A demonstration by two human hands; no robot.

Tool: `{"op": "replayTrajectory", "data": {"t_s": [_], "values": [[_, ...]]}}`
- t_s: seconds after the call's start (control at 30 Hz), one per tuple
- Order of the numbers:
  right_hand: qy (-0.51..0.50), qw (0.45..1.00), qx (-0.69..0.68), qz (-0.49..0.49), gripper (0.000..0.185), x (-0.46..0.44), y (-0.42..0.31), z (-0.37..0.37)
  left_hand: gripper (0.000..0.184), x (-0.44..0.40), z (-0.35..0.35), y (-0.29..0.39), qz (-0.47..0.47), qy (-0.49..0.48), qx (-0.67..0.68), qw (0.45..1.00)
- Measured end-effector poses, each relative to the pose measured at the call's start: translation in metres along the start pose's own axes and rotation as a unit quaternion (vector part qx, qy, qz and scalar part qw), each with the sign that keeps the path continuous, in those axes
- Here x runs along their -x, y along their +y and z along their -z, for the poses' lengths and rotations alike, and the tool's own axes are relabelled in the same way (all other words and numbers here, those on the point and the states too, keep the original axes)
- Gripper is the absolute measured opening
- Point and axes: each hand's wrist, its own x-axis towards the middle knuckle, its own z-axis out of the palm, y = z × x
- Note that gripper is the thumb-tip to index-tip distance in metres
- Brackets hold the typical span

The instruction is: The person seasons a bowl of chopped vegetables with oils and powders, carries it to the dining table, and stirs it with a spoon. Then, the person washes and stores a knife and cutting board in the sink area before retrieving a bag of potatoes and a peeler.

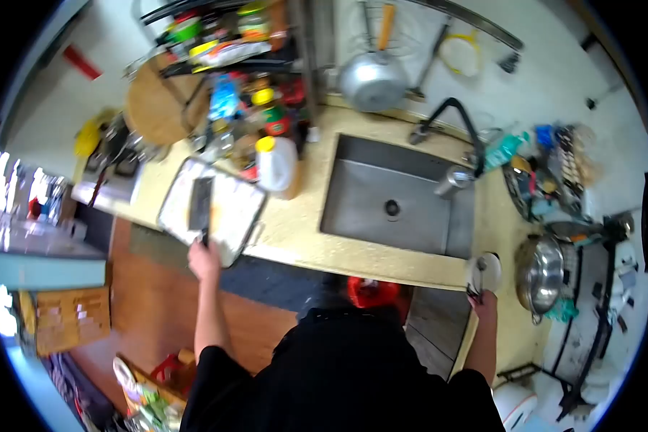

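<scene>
My left hand (205, 261) is closed around the handle of a cleaver (201, 201). Its broad dark blade lies over a white cutting board (173, 205) on the counter, left of the sink. At the counter corner right of the sink, my right hand (484, 304) has its fingers closed beside a small white round dish (491, 268). A thin dark and metallic item shows at those fingers, too blurred to name.
A steel sink (367, 194) with a black faucet (461, 108) lies between my hands. Behind the board stand a yellow-capped jug (277, 169) and several jars. A metal bowl (543, 270) sits at right. A red bucket (373, 291) is below the counter.
</scene>
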Motion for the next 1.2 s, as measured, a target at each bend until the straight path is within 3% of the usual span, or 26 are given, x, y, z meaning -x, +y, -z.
{"op": "replayTrajectory", "data": {"t_s": [0.1,0.13,0.17,0.23,0.33,0.37,0.4,0.43,0.47,0.53,0.57,0.6,0.63,0.67,0.7,0.73,0.8,0.87,0.97,1.0,1.07,1.1,1.2], "values": [[0.060,0.998,0.019,0.008,0.024,-0.005,-0.006,0.002,0.054,-0.021,-0.024,-0.016,-0.019,-0.026,-0.038,0.999],[0.031,0.999,0.028,0.014,0.025,0.002,-0.009,-0.006,0.046,-0.027,-0.021,-0.009,0.000,-0.065,-0.062,0.996],[0.011,1.000,0.022,-0.003,0.027,0.018,-0.015,-0.020,0.044,-0.030,-0.025,-0.010,-0.010,-0.032,-0.073,0.997],[0.025,0.998,0.056,-0.010,0.028,0.023,-0.022,-0.021,0.047,-0.042,-0.044,-0.026,-0.013,-0.036,-0.125,0.991],[0.055,0.967,0.247,-0.027,0.031,0.057,-0.054,-0.025,0.048,-0.055,-0.049,-0.038,-0.003,-0.099,-0.169,0.981],[0.099,0.883,0.451,0.087,0.033,0.077,-0.065,-0.035,0.048,-0.055,-0.049,-0.040,-0.013,-0.099,-0.182,0.978],[0.133,0.742,0.628,0.195,0.036,0.100,-0.076,-0.052,0.047,-0.051,-0.044,-0.038,-0.021,-0.086,-0.176,0.980],[0.156,0.553,0.765,0.292,0.038,0.111,-0.084,-0.069,0.042,-0.043,-0.047,-0.052,-0.079,-0.033,-0.195,0.977],[0.105,0.577,0.697,0.413,0.033,0.108,-0.089,-0.090,0.039,-0.032,-0.036,-0.045,-0.063,-0.031,-0.159,0.985],[0.058,0.545,0.701,0.456,0.025,0.104,-0.110,-0.170,0.035,0.000,-0.005,-0.030,-0.068,-0.016,-0.111,0.991],[0.045,0.549,0.645,0.530,0.018,0.079,-0.111,-0.202,0.034,0.021,0.007,-0.030,-0.084,0.000,-0.098,0.992],[0.007,0.527,0.693,0.491,0.022,0.072,-0.130,-0.248,0.033,0.044,0.022,-0.028,-0.100,0.017,-0.087,0.991],[-0.030,0.543,0.662,0.516,0.027,0.052,-0.138,-0.286,0.033,0.069,0.040,-0.021,-0.088,0.019,-0.078,0.993],[-0.031,0.455,0.643,0.615,0.030,0.000,-0.138,-0.317,0.033,0.095,0.059,-0.009,-0.079,0.023,-0.068,0.994],[-0.113,0.486,0.566,0.657,0.033,0.004,-0.153,-0.358,0.033,0.122,0.082,0.007,-0.079,0.017,-0.065,0.995],[-0.115,0.407,0.533,0.733,0.033,-0.033,-0.158,-0.392,0.033,0.149,0.103,0.025,-0.076,0.009,-0.061,0.995],[0.017,0.085,0.557,0.826,0.035,-0.079,-0.168,-0.448,0.033,0.195,0.131,0.055,-0.072,-0.015,-0.078,0.994],[0.114,-0.127,0.607,0.776,0.040,-0.119,-0.167,-0.493,0.029,0.226,0.141,0.089,-0.116,-0.044,-0.060,0.990],[0.022,-0.003,0.693,0.721,0.058,-0.140,-0.167,-0.515,0.026,0.245,0.138,0.173,-0.172,-0.128,-0.012,0.977],[0.194,-0.183,0.678,0.685,0.059,-0.156,-0.160,-0.517,0.024,0.245,0.129,0.199,-0.183,-0.167,-0.028,0.968],[0.019,0.055,0.711,0.701,0.059,-0.104,-0.167,-0.504,0.022,0.238,0.100,0.253,-0.231,-0.222,-0.016,0.947],[-0.033,0.166,0.644,0.746,0.060,-0.105,-0.170,-0.489,0.021,0.235,0.081,0.283,-0.265,-0.238,0.011,0.934],[-0.041,0.476,0.547,0.688,0.066,-0.083,-0.158,-0.417,0.025,0.241,0.007,0.354,-0.385,-0.269,0.047,0.881]]}}
